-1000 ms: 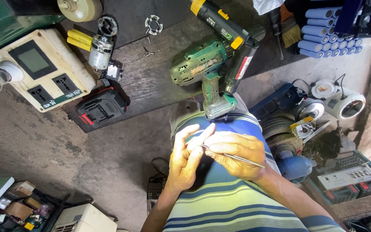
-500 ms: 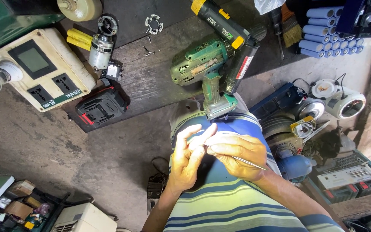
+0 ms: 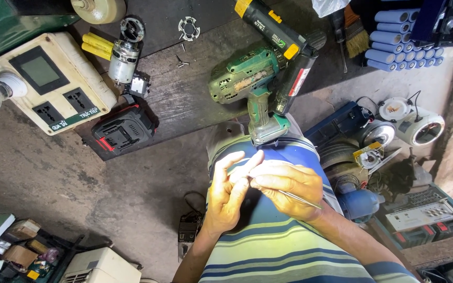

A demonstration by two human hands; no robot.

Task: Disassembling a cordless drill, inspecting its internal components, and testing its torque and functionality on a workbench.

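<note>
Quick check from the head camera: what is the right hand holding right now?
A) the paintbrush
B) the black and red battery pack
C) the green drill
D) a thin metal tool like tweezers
D: the right hand pinches thin metal tweezers with their tip at the left hand, while the green drill, paintbrush and battery pack lie untouched on the workbench.

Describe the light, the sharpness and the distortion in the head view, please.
Head view: strong light falls on the left hand and right hand, nearly washing out the fingers; the green drill is sharp; the bottom corners are darker and softer; I cannot see clear bending at the edges.
</note>
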